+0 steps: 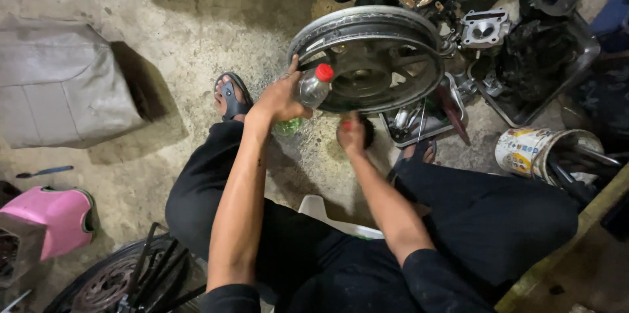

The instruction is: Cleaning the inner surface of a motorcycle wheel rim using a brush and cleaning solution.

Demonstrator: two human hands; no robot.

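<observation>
My left hand (280, 98) grips a clear plastic bottle (312, 88) with a red cap, tilted toward a bare metal motorcycle wheel rim (367, 57) that stands on the concrete floor in front of me. My right hand (352, 135) is closed around a small dark object at the rim's lower edge; what it is I cannot make out. I sit low with both knees spread, in dark trousers and sandals. The left thumb rests against the rim's left side.
A metal tray (419, 123) with small tools lies under the rim. Engine parts (485, 28) and a dark pan sit at the back right. A tin can (534, 150) holds tools at right. A pink stool (49, 218), a grey seat cover (59, 84) and another wheel (118, 280) are at left.
</observation>
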